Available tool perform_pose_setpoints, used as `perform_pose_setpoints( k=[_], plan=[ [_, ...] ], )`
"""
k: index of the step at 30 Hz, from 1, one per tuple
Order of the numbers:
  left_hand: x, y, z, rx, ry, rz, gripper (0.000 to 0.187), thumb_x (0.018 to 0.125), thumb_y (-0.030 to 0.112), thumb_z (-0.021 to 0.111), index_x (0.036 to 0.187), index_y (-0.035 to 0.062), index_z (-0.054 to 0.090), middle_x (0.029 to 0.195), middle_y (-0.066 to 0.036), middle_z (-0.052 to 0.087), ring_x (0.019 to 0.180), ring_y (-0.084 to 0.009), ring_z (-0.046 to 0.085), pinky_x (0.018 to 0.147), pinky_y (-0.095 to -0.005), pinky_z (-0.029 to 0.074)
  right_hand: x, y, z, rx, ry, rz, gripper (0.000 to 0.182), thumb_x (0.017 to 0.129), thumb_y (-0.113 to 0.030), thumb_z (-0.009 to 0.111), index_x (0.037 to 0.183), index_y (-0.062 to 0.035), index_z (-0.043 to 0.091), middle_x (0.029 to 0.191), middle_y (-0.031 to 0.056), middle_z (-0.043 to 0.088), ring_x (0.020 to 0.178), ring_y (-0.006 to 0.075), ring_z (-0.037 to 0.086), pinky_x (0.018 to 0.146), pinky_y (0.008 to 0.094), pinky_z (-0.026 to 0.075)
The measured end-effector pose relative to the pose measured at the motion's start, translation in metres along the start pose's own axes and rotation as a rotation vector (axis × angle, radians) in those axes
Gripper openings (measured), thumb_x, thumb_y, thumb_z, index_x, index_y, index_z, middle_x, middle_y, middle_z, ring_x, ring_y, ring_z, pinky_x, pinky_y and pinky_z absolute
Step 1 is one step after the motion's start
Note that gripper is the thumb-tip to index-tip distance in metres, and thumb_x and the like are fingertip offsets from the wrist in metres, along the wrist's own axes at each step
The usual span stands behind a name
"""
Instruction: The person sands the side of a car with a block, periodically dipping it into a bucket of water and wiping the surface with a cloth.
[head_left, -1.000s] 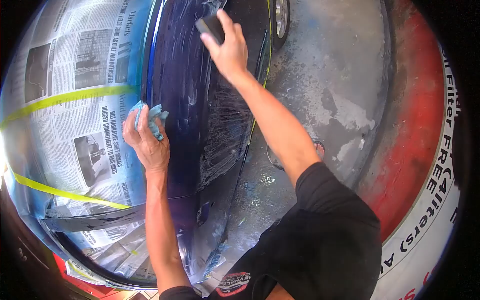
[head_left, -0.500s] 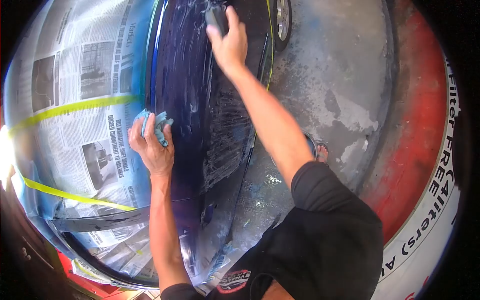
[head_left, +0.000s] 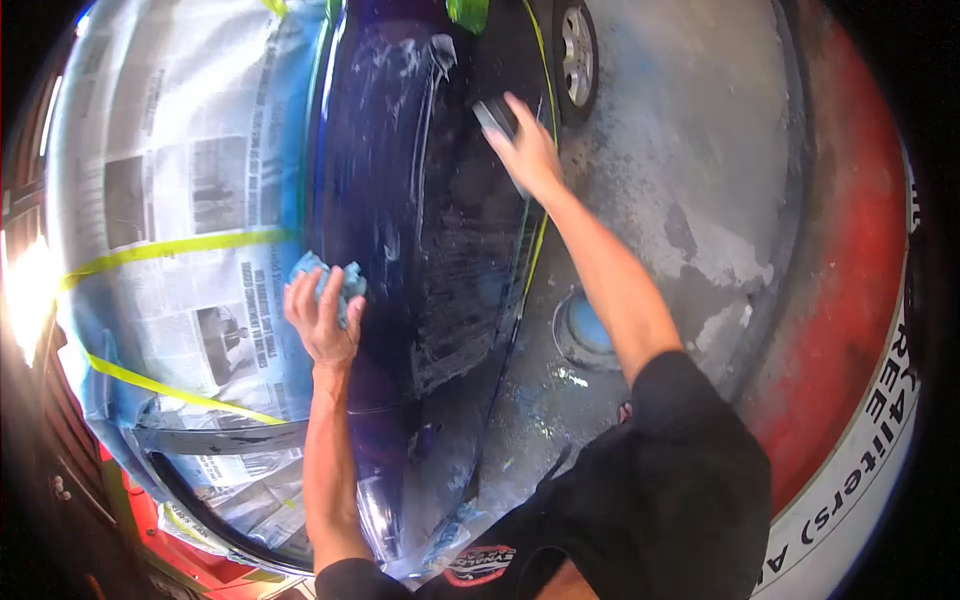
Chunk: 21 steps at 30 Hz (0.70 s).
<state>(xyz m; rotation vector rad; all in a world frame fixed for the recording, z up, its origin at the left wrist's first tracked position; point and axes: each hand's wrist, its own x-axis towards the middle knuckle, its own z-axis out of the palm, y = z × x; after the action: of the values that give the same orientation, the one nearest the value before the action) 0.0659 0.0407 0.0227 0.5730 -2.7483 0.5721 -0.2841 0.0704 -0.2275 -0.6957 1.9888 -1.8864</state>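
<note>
My left hand [head_left: 325, 325] has its fingers curled round a crumpled light-blue cloth [head_left: 351, 284], against the edge of a dark blue car panel [head_left: 372, 170]. Farther out, my right hand [head_left: 535, 160] grips a dark sanding block [head_left: 497, 118] against the lower part of the car's side. Whitish wet smears [head_left: 425, 55] streak the panel's far end. Below them, a dull, scratchy patch [head_left: 455, 320] covers the lower side.
Newspaper [head_left: 220, 270] held by yellow-green masking tape [head_left: 180, 252] covers the car's glass on the left. A round container with blue inside [head_left: 587, 325] stands on the wet concrete floor [head_left: 660, 230]. A wheel [head_left: 577, 60] shows at the top; a red strip [head_left: 845, 290] runs along the right.
My right hand has moved with the block to the right and down, from the smeared upper panel to the lower side. The view has shifted; the round container shows more fully.
</note>
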Motion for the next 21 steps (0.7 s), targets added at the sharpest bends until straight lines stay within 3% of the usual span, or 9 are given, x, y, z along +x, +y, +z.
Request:
perform_pose_setpoints(
  k=[2,5,6,7,9,11,16,19,21],
  plan=[
    [-0.003,0.008,-0.004,0.005,-0.072,0.097,0.048,0.089,0.030,0.083,0.135,0.0163,0.073,0.138,-0.008,0.062,0.134,-0.0324,0.054,0.116,-0.0542,0.036,-0.074,0.063,-0.063,-0.038,-0.128,0.240,0.078,0.092,-0.045,0.077,0.158,-0.0121,0.052,0.148,0.0241,0.063,0.138,0.0390,0.061,0.113,0.0444,0.048],
    [-0.003,0.016,0.000,0.031,-0.196,0.259,0.048,0.085,0.022,0.084,0.132,0.0190,0.075,0.129,-0.006,0.066,0.125,-0.0308,0.057,0.108,-0.0516,0.040,-0.206,0.197,-0.186,-0.207,-0.080,0.424,0.072,0.091,-0.034,0.079,0.156,-0.0134,0.054,0.151,0.0193,0.063,0.138,0.0382,0.062,0.115,0.0445,0.049],
    [0.008,0.014,0.005,0.040,-0.202,0.302,0.048,0.085,0.022,0.084,0.132,0.0193,0.075,0.126,-0.005,0.067,0.122,-0.0300,0.058,0.105,-0.0506,0.041,-0.234,0.182,-0.238,-0.423,-0.109,0.753,0.072,0.092,-0.033,0.079,0.156,-0.0155,0.052,0.149,0.0193,0.064,0.135,0.0392,0.063,0.112,0.0463,0.050],
    [0.020,0.014,0.010,0.048,-0.214,0.342,0.047,0.084,0.021,0.084,0.131,0.0197,0.076,0.123,-0.004,0.068,0.119,-0.0293,0.059,0.102,-0.0496,0.042,-0.270,0.198,-0.278,-0.489,-0.062,0.802,0.072,0.091,-0.034,0.079,0.156,-0.0175,0.051,0.146,0.0193,0.066,0.132,0.0410,0.065,0.110,0.0483,0.051],
    [0.081,0.022,0.026,0.013,-0.178,0.321,0.042,0.086,0.013,0.076,0.128,0.0173,0.076,0.115,-0.006,0.069,0.111,-0.0319,0.061,0.099,-0.0488,0.043,-0.340,0.258,-0.346,-0.626,0.026,0.809,0.073,0.091,-0.034,0.080,0.156,-0.0171,0.051,0.142,0.0216,0.068,0.129,0.0440,0.065,0.108,0.0487,0.052],
    [0.147,0.018,0.050,0.052,-0.139,0.360,0.042,0.085,0.008,0.069,0.125,0.0174,0.077,0.109,-0.008,0.068,0.111,-0.0347,0.062,0.097,-0.0495,0.044,-0.366,0.253,-0.383,-0.709,0.035,0.899,0.074,0.091,-0.034,0.079,0.156,-0.0157,0.051,0.142,0.0236,0.067,0.129,0.0449,0.065,0.108,0.0490,0.051],
    [0.304,0.004,0.121,0.138,0.084,0.342,0.036,0.082,0.008,0.078,0.116,0.0201,0.074,0.109,-0.004,0.067,0.107,-0.0325,0.064,0.091,-0.0504,0.048,-0.366,0.222,-0.435,-0.717,0.079,0.834,0.073,0.093,-0.032,0.078,0.156,-0.0075,0.050,0.144,0.0257,0.065,0.131,0.0445,0.064,0.111,0.0481,0.049],
    [0.322,0.007,0.135,0.154,0.070,0.419,0.041,0.077,0.009,0.079,0.117,0.0200,0.073,0.110,-0.004,0.067,0.109,-0.0325,0.063,0.090,-0.0504,0.049,-0.363,0.227,-0.440,-0.715,0.074,0.738,0.072,0.094,-0.030,0.078,0.156,-0.0060,0.050,0.147,0.0264,0.063,0.133,0.0447,0.062,0.112,0.0482,0.048],
    [0.282,0.009,0.124,0.099,-0.113,0.539,0.044,0.077,0.010,0.077,0.119,0.0194,0.073,0.108,-0.004,0.065,0.109,-0.0316,0.061,0.089,-0.0485,0.048,-0.373,0.226,-0.438,-0.711,0.053,0.722,0.072,0.095,-0.030,0.078,0.156,-0.0058,0.050,0.148,0.0260,0.062,0.134,0.0440,0.062,0.113,0.0477,0.048]
  ],
)
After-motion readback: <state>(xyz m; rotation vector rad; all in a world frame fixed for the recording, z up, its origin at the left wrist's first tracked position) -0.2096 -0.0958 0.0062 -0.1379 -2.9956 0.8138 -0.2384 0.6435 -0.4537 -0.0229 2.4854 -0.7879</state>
